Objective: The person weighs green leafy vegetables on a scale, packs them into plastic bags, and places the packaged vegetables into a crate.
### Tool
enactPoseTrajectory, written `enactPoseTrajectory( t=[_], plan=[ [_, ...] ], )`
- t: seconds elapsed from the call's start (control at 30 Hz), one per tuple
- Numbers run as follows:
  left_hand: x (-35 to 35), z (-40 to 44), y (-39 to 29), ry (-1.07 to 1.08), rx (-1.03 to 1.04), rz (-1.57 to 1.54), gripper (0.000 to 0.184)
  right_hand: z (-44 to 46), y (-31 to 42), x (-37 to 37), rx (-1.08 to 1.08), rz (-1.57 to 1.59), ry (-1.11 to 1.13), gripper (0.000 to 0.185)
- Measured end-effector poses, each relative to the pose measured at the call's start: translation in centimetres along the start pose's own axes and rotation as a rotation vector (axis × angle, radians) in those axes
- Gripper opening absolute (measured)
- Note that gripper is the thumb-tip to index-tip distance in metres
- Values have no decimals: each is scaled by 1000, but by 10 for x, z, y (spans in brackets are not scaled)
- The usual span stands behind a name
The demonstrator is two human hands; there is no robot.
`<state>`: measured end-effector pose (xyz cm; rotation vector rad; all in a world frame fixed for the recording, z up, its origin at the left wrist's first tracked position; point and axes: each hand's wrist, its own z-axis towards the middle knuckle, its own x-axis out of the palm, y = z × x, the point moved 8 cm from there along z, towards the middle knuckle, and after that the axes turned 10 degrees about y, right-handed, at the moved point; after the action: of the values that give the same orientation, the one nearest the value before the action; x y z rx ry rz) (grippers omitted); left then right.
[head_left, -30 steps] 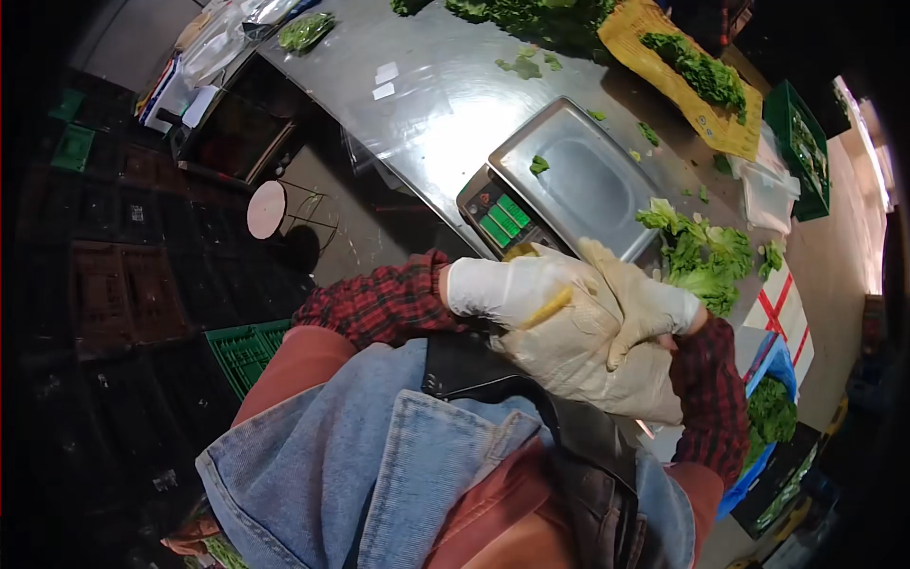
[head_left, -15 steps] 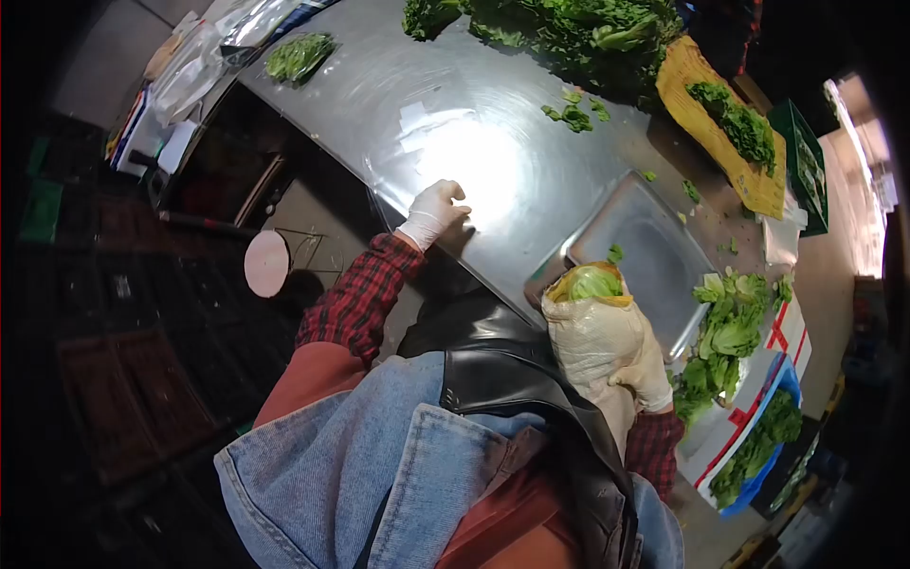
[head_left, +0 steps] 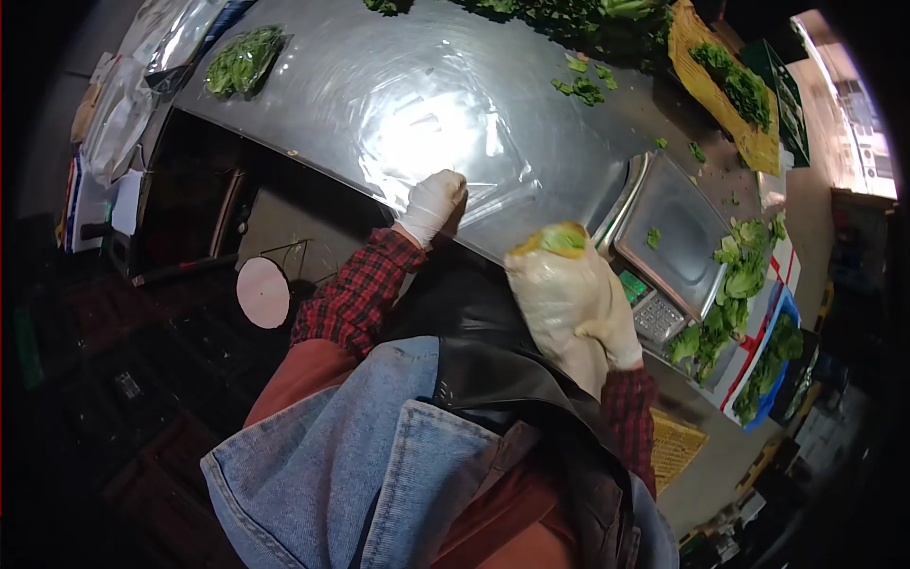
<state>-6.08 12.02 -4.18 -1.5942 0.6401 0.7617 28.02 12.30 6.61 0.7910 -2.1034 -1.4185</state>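
Note:
My left hand point(head_left: 433, 204), in a white glove, is closed at the near edge of the metal table. Its fingers are on a clear plastic bag point(head_left: 507, 171) that lies flat, partly lost in bright glare. My right hand point(head_left: 614, 337), also gloved, grips a cream-coloured sleeve-like bag point(head_left: 555, 294) with a yellow rim, its open end pointing up. Pale green lettuce point(head_left: 561, 237) shows in that opening. Right of it stands a scale point(head_left: 678, 237) with a steel pan, a green display and a small leaf scrap on it.
A bagged bunch of greens point(head_left: 245, 63) lies at the table's far left. Leafy greens point(head_left: 588, 24) are heaped at the back, beside a yellow mesh sack point(head_left: 706, 71). Loose lettuce leaves point(head_left: 744, 266) lie right of the scale. A round stool point(head_left: 263, 292) stands below left.
A clear plastic bag now lies spread by my left hand, where bare metal showed before. My right hand and the lettuce bag have shifted left, away from the scale, uncovering its display. The view has shifted.

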Motion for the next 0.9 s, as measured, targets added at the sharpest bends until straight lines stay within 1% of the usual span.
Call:
enactPoseTrajectory(
  t=[0.03,0.07,0.1,0.17,0.2,0.3,0.37,0.43,0.47,0.57,0.6,0.7,0.73,0.77,0.83,0.87,0.9],
  plan=[
    [-10,0,-6,-70,42,-23,16,13,3,7,-12,-72,28,129],
    [-13,2,-8,-61,50,-25,16,26,4,15,-26,-143,59,127],
    [-13,6,-12,10,78,22,16,35,4,20,-27,-140,50,127],
    [-16,14,-21,142,133,120,17,57,3,34,35,-198,118,125],
    [-23,15,-26,141,143,126,17,65,2,41,64,-226,151,124],
    [-30,12,-46,230,230,143,22,79,-16,45,67,-271,96,120],
    [-29,13,-41,231,276,148,26,81,-20,51,77,-284,64,118],
    [-33,10,-39,214,346,150,33,79,-15,55,111,-323,-36,118],
    [-34,11,-37,217,355,156,33,80,-12,55,122,-344,-87,118],
    [-25,14,-31,462,321,126,37,81,-13,62,82,-385,-137,119],
    [-28,15,-30,466,330,133,37,81,-12,63,67,-408,-158,120],
    [-39,20,-16,492,212,-115,47,78,-10,64,74,-477,-230,122],
    [-42,20,-24,497,221,-109,47,78,-7,65,77,-516,-260,123],
    [-46,15,-35,487,288,20,52,78,-4,67,75,-509,-271,123],
    [-55,1,-59,463,416,276,62,77,2,75,139,-564,-279,125],
    [-62,-5,-70,469,423,282,62,77,2,78,172,-591,-281,125],
    [-71,-10,-81,478,402,385,66,76,2,80,172,-584,-290,125]
  ],
)
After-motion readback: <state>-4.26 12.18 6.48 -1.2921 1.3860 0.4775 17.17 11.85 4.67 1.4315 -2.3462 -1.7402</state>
